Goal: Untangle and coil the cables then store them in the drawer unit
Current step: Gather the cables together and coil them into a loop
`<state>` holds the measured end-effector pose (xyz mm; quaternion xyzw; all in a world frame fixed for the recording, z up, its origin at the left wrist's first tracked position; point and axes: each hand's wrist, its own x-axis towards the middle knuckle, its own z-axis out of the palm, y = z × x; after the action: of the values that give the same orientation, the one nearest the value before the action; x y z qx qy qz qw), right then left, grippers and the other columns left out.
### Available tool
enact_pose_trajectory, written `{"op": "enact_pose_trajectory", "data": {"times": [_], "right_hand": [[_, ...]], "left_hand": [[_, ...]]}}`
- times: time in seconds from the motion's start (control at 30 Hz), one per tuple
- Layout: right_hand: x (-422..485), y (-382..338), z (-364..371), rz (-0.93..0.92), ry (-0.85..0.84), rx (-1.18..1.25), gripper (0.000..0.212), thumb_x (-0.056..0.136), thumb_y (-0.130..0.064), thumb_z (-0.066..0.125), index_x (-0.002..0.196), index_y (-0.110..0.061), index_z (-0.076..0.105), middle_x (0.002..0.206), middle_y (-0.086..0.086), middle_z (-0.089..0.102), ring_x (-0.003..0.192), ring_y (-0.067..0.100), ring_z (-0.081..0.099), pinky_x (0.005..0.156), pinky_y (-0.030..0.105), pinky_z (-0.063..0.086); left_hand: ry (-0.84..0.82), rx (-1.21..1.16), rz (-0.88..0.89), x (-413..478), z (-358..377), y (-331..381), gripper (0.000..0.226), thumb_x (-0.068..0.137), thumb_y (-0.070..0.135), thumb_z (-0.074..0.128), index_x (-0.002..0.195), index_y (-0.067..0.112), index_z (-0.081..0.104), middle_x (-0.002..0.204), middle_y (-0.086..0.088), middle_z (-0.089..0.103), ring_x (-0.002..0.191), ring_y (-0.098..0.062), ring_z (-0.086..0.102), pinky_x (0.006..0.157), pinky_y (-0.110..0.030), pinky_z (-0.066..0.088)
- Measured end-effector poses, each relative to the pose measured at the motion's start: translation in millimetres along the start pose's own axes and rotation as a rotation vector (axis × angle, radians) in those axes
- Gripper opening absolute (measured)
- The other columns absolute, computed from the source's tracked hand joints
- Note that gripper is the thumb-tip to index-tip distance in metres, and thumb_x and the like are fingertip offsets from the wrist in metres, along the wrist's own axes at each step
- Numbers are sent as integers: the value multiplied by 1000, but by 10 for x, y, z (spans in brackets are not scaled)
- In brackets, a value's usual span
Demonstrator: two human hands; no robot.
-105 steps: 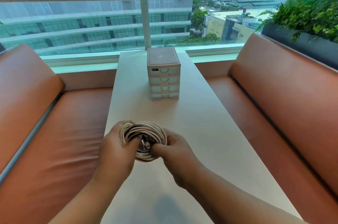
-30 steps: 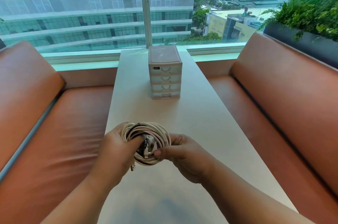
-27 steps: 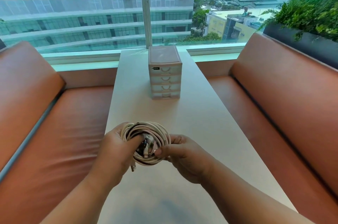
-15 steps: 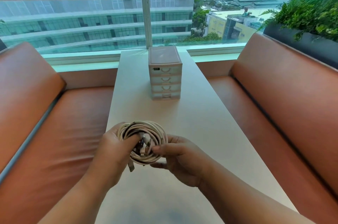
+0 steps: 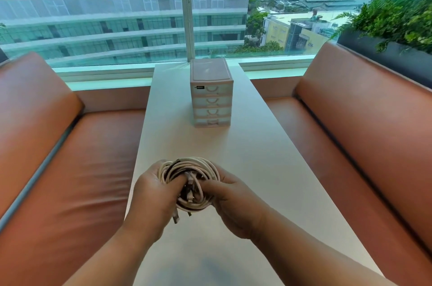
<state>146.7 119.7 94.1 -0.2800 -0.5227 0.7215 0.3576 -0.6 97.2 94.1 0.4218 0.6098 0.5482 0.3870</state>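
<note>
Several pale cables (image 5: 194, 166) sit wound into one loose coil above the near end of the surface (image 5: 257, 157), with plug ends dangling; how many cables there are is hard to tell. The step in hand looks like tidying that coil. The left hand (image 5: 152, 194) curls round its left side, and the right hand (image 5: 233, 201) pinches strands at its middle. Next, one hand must let go to open the drawer unit (image 5: 211, 96), which stands well apart.

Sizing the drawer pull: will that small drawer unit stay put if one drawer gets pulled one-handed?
Probably light: the drawer unit looks like thin translucent plastic. It stands free on the smooth table, so a pull would likely drag it forward. Taller than wide, so a top-drawer pull might tip it.
</note>
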Motion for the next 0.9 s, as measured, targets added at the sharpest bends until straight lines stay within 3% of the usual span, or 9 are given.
{"op": "enact_pose_trajectory", "data": {"times": [0.1, 0.23, 0.37, 0.43, 0.53, 0.67, 0.73, 0.83, 0.9], "right_hand": [[-26, 17, -7, 23, -14, 8, 38, 77, -17, 53, 112, -21, 66, 108, 3, 67, 101, 17, 60, 92, 38, 43], [0, 80, 28, -34, 84, -127, 31, 78, -21, 72, 108, -18, 64, 105, 8, 70, 100, 19, 64, 95, 43, 49], [-7, 61, -16, -27, 59, -82, 19, 89, -14, 64, 107, -14, 68, 98, 4, 70, 94, 16, 63, 92, 39, 47], [-25, 43, -28, -3, 15, -56, 17, 89, -17, 63, 105, -19, 70, 96, 3, 69, 92, 18, 60, 91, 39, 43], [-31, 19, -50, 62, -24, -64, 16, 84, -27, 62, 98, -26, 71, 94, 2, 66, 92, 17, 56, 94, 41, 36], [-27, 0, -86, 119, -49, -17, 16, 81, -27, 61, 92, -23, 72, 90, -2, 70, 89, 11, 63, 96, 36, 39], [-22, 5, -84, 116, -36, -6, 21, 81, -26, 61, 98, -21, 72, 95, 1, 70, 93, 13, 62, 98, 37, 39], [-13, 24, -88, 106, -35, 0, 29, 83, -25, 60, 108, -14, 69, 101, 6, 66, 97, 17, 60, 99, 39, 39], [-5, 36, -102, 106, -30, 2, 35, 85, -25, 59, 114, -5, 63, 104, 12, 62, 97, 20, 58, 99, 40, 40]], "left_hand": [[37, 89, 63, 16, -22, 30, 25, 59, 20, 62, 78, 4, 60, 58, -16, 57, 44, -28, 49, 35, -31, 40], [55, 162, 64, 47, -56, 55, 17, 63, 15, 65, 74, 3, 59, 55, -14, 54, 37, -21, 45, 32, -28, 37], [30, 154, 54, 65, -88, 71, 16, 64, 12, 65, 75, 1, 60, 57, -21, 57, 37, -24, 45, 33, -26, 36], [15, 134, 29, 53, -90, 71, 10, 69, 4, 67, 76, 0, 61, 56, -17, 56, 41, -25, 46, 35, -27, 36], [-39, 47, -48, 25, -73, 65, 13, 64, 10, 65, 72, 3, 59, 49, -6, 53, 43, -27, 45, 36, -26, 36], [-99, -73, -186, 14, -60, 59, 28, 60, 19, 66, 78, -2, 63, 50, -11, 53, 35, -24, 42, 33, -21, 33], [-117, -101, -204, 6, -54, 66, 30, 63, 18, 69, 82, -4, 63, 50, -10, 54, 31, -19, 41, 33, -20, 32], [-142, -143, -233, -7, -45, 81, 15, 78, 8, 69, 85, -2, 61, 46, -4, 54, 29, -13, 44, 30, -18, 29], [-167, -157, -253, -7, -47, 86, 24, 73, 11, 73, 90, -1, 60, 46, -2, 55, 31, -13, 47, 30, -18, 31]]}}
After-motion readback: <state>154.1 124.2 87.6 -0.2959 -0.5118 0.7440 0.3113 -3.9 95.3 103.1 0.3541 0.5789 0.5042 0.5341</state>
